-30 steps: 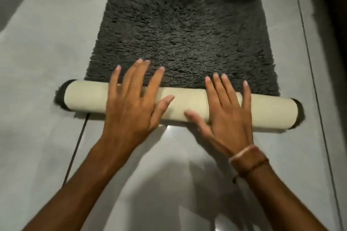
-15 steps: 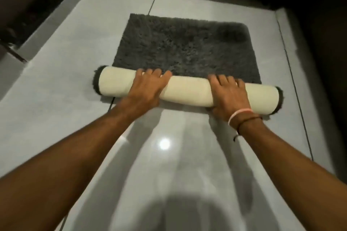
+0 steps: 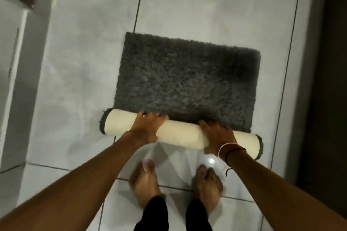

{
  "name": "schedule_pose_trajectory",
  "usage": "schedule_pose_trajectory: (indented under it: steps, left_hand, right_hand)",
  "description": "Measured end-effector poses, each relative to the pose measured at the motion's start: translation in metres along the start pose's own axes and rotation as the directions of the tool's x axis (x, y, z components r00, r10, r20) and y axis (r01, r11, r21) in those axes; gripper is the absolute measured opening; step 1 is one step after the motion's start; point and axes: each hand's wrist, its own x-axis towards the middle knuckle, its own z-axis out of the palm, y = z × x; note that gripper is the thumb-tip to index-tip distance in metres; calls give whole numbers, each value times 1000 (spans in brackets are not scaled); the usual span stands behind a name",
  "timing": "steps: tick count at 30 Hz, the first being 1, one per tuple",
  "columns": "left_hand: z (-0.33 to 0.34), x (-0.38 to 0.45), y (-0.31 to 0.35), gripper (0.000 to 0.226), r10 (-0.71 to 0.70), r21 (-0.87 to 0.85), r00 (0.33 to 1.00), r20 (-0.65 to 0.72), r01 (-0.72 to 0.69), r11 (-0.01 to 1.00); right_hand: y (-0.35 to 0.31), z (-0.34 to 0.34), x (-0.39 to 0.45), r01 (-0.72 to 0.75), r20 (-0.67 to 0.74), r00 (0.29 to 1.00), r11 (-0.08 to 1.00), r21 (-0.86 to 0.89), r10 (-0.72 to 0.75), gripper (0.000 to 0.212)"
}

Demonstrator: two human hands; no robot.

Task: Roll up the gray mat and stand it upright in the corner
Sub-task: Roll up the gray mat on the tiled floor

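So the gray mat is lying on the pale tiled floor, shaggy side up, and it's partly rolled from the near end. The rolled part is a cream-backed tube running across the near edge of the mat, tilted a bit so its right end sits closer to the camera than its left. You can see dark pile poking out at both ends of the tube. More than half of the mat is flat beyond the roll.

Left hand is draped over the top of the roll, a little left of its middle, fingers curled down over the far side where the roll meets the flat pile. Right hand is doing the same right of the middle, palm pressed on the cream backing, fingers bent over the far side. Neither hand wraps fully around the tube, they're more pressing down on it than gripping. The right wrist has a pinkish band and a dark cord bracelet.

Both bare feet stand on the tiles just this side of the roll, black trouser legs at the bottom. A bright light reflection sits on the tile near the right wrist. White wall or cabinet on the left, dark surface along the right edge, kinda blurry so can't say what it is
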Motion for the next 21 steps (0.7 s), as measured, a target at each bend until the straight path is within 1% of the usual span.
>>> schedule_pose_trajectory:
  steps: [1, 2, 3, 4, 5, 6, 7, 9, 10, 11, 12, 13, 16, 19, 21]
  left_hand:
    - [10, -11, 0, 82, -17, -21, 999, -29, 17, 1000]
    - [18, -22, 1, 85, -68, -25, 990, -123, 65, 998]
    - [25, -30, 4, 88, -117, -18, 956, -269, 116, 993]
    - [32, -38, 8, 89, -115, 9, 914, -389, 129, 992]
    - [38, -44, 11, 89, -74, 48, 878, -473, 110, 993]
    - [42, -47, 15, 89, -22, 81, 864, -503, 72, 994]
    - [46, -46, 17, 92, 10, 97, 876, -483, 42, 994]
    - [43, -33, 18, 107, 9, 110, 908, -419, 41, 993]
    - [40, -21, 19, 114, -8, 132, 916, -402, 66, 989]
    - [34, -11, 18, 119, -19, 167, 918, -396, 92, 982]
    - [27, 1, 16, 120, -20, 209, 915, -402, 113, 971]
    - [19, 13, 13, 118, -10, 254, 910, -414, 126, 959]
    - [-8, 32, 6, 114, 2, 330, 927, -375, 131, 935]
    - [-12, 21, 10, 108, -5, 331, 945, -327, 119, 936]
    - [-3, 5, 17, 106, -23, 293, 962, -271, 106, 950]
  right_hand:
    - [1, 1, -7, 0, 5, 1000, 1000, -4, 0, 93]
    - [2, 3, -16, -23, -57, 998, 1000, -5, 23, 92]
    - [2, 4, -21, -43, -188, 981, 999, 0, 42, 85]
    - [1, 9, -27, -52, -322, 945, 999, 15, 54, 76]
    - [0, 14, -32, -31, -434, 900, 999, 40, 45, 70]
    - [-3, 17, -34, 6, -473, 881, 998, 57, 22, 72]
    - [-6, 20, -37, 23, -426, 905, 998, 62, 5, 81]
    - [-9, 22, -29, 17, -282, 959, 999, 37, -6, 107]
    - [-7, 20, -19, -3, -250, 968, 1000, 6, 5, 119]
    - [-6, 15, -8, -28, -248, 969, 999, -25, 21, 128]
    - [-5, 9, 3, -51, -269, 963, 998, -42, 37, 131]
    - [-4, 0, 13, -66, -301, 953, 997, -48, 49, 129]
    - [5, -17, 30, -79, -362, 930, 996, -41, 59, 104]
    - [2, -15, 22, -72, -360, 930, 997, 10, 71, 93]
    - [-3, -8, 9, -77, -319, 944, 997, 30, 82, 89]
